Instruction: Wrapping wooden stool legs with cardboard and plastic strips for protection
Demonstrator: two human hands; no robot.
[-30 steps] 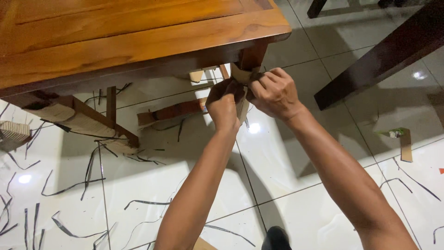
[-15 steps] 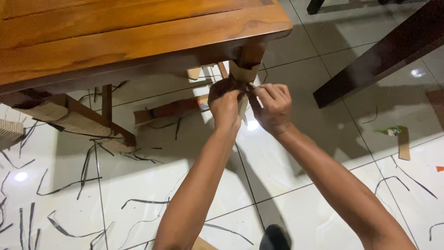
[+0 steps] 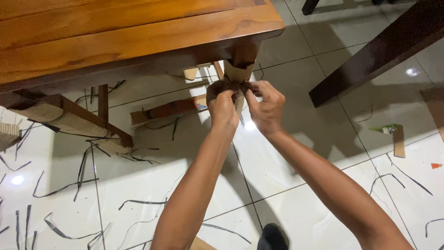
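My left hand (image 3: 222, 103) and right hand (image 3: 264, 105) meet at the cardboard wrap (image 3: 237, 74) on the table leg (image 3: 244, 52), under the tabletop (image 3: 115, 37) corner, fingers of both pinched on its lower edge.

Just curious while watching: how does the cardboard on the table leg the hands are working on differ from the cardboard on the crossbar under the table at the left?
The leg cardboard stands upright, gripped by the left hand and right hand. The crossbar cardboard slants low near the floor, with no hand on it. The leg piece looks smooth, the crossbar piece ribbed. Both are tan wraps on the wooden table.
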